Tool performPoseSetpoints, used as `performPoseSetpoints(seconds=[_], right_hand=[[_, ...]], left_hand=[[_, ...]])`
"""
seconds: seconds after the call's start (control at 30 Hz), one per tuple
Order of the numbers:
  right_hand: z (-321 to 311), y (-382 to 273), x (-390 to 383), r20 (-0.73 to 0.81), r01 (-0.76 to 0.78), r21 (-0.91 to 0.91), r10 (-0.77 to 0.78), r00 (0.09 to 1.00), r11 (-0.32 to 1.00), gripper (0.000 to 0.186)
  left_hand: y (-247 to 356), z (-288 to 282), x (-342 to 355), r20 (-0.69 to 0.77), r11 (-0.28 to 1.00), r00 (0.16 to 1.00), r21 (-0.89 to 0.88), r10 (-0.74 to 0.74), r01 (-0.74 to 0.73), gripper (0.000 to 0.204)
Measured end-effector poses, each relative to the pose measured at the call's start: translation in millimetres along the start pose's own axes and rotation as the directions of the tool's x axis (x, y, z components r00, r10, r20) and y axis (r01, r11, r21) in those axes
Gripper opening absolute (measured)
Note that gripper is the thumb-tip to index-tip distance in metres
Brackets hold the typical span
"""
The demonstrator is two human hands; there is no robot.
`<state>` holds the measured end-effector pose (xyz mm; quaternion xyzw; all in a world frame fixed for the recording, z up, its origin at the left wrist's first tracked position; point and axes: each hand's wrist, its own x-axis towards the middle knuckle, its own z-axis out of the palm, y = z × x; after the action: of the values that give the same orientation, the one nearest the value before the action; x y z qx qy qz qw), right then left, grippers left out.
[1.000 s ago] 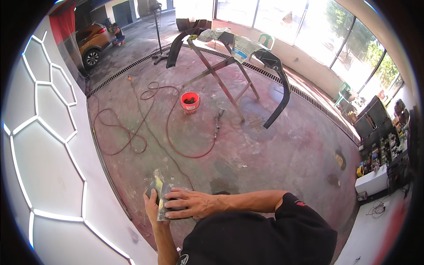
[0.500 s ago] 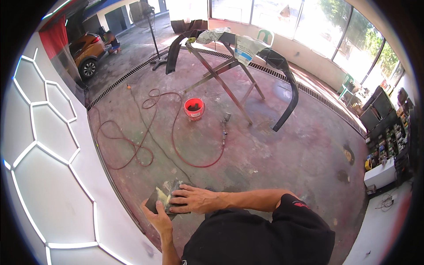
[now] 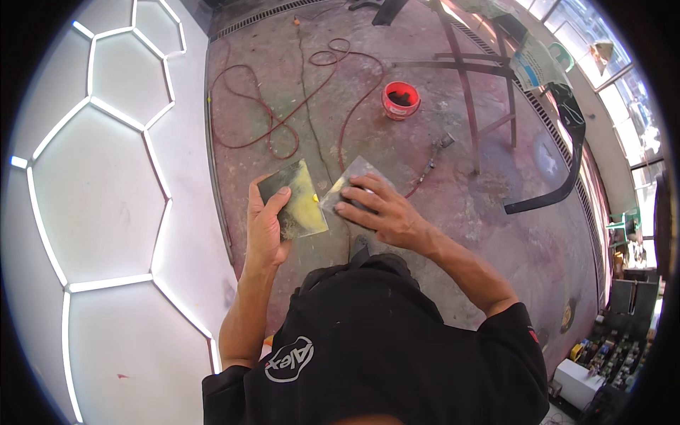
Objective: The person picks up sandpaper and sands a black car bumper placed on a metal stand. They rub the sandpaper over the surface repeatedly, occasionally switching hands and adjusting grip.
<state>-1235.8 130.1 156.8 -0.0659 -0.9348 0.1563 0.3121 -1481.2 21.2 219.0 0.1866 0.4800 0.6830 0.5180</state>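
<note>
My left hand (image 3: 266, 221) grips a dark flat square plate (image 3: 297, 180) by its left side, the thumb lying on top. Yellow putty (image 3: 306, 211) is smeared over the plate's right part, with a brighter dab at its right edge. My right hand (image 3: 386, 212) is closed on a thin grey putty spreader (image 3: 360, 168), fingers spread across its face. A little yellow shows on the spreader's left side. The spreader's left corner is close to the plate's right edge; whether they touch I cannot tell.
Ahead on the stained floor lie a looped red hose (image 3: 273, 117), a spray gun (image 3: 443, 142) and a red bucket (image 3: 401, 103) with dark contents. A stand (image 3: 467, 92) carries a black bumper (image 3: 559, 177). A white panelled wall (image 3: 106, 205) runs along my left; cluttered items (image 3: 616, 347) are at right.
The plate and spreader, close together before, are now apart and more fully in view. My right hand has moved off the plate. The view has turned and tilted down.
</note>
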Motion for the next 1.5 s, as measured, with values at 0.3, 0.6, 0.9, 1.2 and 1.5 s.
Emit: performPoseSetpoints(seconds=[0.3,0.6,0.9,1.2,1.5], right_hand=[[-11.5,22.3,10.2,0.181,-0.06,-0.127,0.083,0.98,0.99,0.065],[5.5,51.3,41.4,0.107,-0.059,0.018,0.057,0.993,0.998,0.078],[31.2,114.3,134.9,0.175,-0.171,-0.269,0.222,0.959,0.948,0.061],[112.6,146.1,271.2,0.286,-0.054,-0.276,0.136,0.948,0.96,0.06],[200.1,191.7,365.7,0.097,0.067,0.252,-0.094,0.991,0.965,0.087]], left_hand=[[-34.7,-7.6,58.6,0.086,0.882,0.978,0.423,0.19,-0.208,0.032],[-24.2,-4.4,125.0,0.041,0.997,0.996,-0.002,-0.078,0.078,0.033],[25.7,-58.6,221.5,0.11,0.996,0.99,0.034,-0.087,0.084,0.032],[84.5,-152.9,307.7,0.14,0.826,0.966,0.5,0.218,-0.259,0.03],[155.1,-210.7,348.3,-0.084,0.976,0.994,-0.214,-0.069,0.05,0.032]])
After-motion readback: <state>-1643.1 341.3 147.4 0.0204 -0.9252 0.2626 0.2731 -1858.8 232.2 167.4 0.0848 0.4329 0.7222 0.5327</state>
